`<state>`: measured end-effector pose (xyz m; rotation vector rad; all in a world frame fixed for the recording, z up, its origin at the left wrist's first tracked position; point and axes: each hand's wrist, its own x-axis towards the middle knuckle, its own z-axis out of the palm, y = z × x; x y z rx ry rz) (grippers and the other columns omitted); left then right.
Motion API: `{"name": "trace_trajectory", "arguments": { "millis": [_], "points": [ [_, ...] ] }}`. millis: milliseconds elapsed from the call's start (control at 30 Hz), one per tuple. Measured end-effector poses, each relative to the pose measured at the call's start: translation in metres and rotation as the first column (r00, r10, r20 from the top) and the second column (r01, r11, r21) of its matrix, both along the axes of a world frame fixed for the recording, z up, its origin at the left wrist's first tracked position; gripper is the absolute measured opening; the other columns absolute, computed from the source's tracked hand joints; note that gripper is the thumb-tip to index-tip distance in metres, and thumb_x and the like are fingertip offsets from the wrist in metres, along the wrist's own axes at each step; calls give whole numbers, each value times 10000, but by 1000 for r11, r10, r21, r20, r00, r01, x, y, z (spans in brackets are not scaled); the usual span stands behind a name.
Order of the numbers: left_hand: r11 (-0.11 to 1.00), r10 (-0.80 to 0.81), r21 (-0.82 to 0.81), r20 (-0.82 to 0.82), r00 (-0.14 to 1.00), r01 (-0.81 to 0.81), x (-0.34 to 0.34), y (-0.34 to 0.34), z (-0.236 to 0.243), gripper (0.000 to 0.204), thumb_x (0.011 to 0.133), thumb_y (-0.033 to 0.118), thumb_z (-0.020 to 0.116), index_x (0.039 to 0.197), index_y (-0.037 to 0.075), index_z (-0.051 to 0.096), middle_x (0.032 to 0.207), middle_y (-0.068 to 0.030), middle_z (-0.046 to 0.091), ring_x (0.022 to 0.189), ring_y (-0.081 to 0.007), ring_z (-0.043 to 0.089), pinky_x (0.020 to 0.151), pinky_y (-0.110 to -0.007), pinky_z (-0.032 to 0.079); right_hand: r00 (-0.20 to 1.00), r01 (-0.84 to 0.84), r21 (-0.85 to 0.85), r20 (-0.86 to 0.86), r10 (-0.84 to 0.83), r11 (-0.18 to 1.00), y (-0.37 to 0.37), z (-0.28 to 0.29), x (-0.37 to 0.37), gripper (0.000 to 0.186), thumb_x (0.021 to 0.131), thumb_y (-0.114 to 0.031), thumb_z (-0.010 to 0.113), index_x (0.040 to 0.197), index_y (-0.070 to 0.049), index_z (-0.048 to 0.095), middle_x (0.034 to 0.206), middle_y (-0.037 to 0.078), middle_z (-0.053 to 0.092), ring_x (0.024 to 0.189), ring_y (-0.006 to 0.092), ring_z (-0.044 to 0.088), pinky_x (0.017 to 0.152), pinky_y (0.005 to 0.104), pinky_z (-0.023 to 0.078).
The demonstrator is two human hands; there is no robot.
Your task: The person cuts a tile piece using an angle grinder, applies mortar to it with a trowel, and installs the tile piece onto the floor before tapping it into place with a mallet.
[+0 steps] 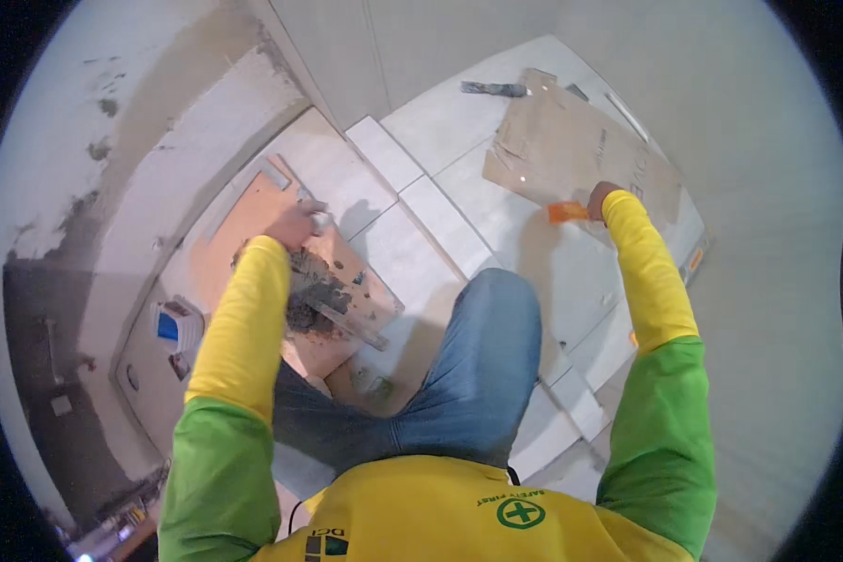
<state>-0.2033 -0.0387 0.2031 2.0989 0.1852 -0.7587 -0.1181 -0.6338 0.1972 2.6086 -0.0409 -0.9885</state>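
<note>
On a tiled floor [459, 140], kneeling, my blue-jeaned knee [487, 347] pointing fwd between both arms. My left hand [295, 225] is closed around a small pale tool handle [320, 221], held over an orange-brown board [253, 220] that lies flat to my left. A heap of grey mortar [314, 290] sits on the board's near half, w/ a long metal strip [351, 323] lying across it, touching the mortar. My right hand [601, 199] reaches out to the right, fingers curled, gripping an orange scraper-like tool [567, 213] whose blade end points left; the hand rests at the near edge of a flattened cardboard sheet [571, 150] spread on the tiles. Narrow cut tile strips [421, 187] run diagonally between board & cardboard. A grey trowel-like tool [495, 89] lies on the floor beyond the cardboard, well apart from both hands. A small blue-and-white packet [173, 328] sits left of the board, near my left elbow. Sleeves yellow, green at the upper arm.
</note>
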Motion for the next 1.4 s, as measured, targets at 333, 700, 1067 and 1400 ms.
{"name": "trace_trajectory", "arguments": {
  "millis": [333,700,1067,1400],
  "points": [
    [983,11,183,-8,1000,-9,-135,255,139,477,871,253,655,1247,-22,554,1087,-142,654,918,-215,635,780,-367,508,918,-191,-60,-364,156,980,70,-20,117,333,680,-201,771,994,-94,740,1034,155,701,933,340,677,823,477,533],
    [754,-174,656,200,964,0,-86,152,213,465,880,142,617,1316,16,513,1165,-149,647,1113,-229,590,966,-337,446,994,-83,127,79,73,988,98,-26,110,313,766,-239,709,1057,-125,721,1106,127,685,1027,310,654,882,459,513],
    [904,-233,392,125,964,168,21,38,83,470,909,306,582,1296,42,544,1211,-162,624,1116,-267,587,962,-350,453,900,-240,-135,-403,167,961,25,-15,94,235,742,-245,706,924,-99,738,926,110,711,902,279,676,802,416,530],
    [803,594,-148,111,797,-578,95,-69,-221,454,924,309,597,1262,7,565,1173,-145,646,1005,-212,634,907,-323,484,988,138,161,-86,-126,977,-12,7,2,320,773,-317,641,1026,-139,722,1110,170,659,1025,353,627,919,425,492]
  ]
}}
